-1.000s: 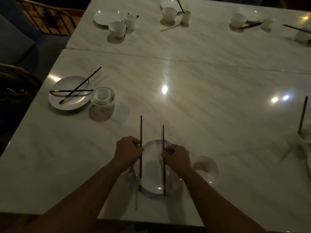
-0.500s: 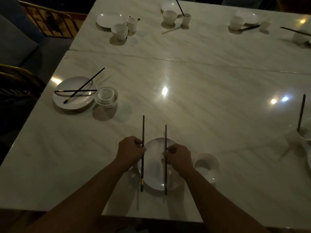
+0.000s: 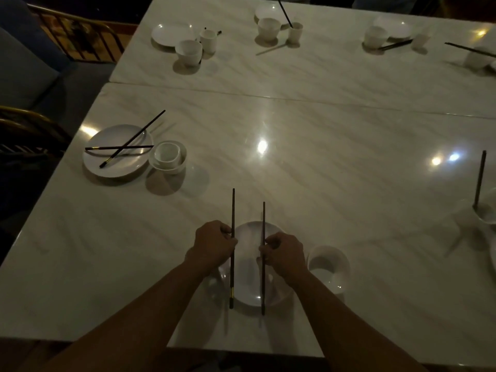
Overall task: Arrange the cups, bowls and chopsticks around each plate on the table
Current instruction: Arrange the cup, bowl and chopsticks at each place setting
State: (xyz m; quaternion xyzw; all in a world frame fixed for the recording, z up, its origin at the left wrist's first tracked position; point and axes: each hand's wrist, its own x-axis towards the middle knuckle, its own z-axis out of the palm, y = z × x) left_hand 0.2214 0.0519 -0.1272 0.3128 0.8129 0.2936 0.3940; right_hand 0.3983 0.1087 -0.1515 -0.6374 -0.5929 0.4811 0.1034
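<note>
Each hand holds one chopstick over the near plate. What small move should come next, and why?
Likely slide the left hand rightward until the left chopstick meets the right chopstick in the right hand: they're held apart, parallel, across the plate, not yet paired.

Left hand [image 3: 214, 244], right hand [image 3: 285, 255] bare; forearms [image 3: 150, 304] bare, seemingly to elbows.

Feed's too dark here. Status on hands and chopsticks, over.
Copy: left hand grips left chopstick; right hand grips right chopstick. Both over near plate. Bowl right of it.
</note>
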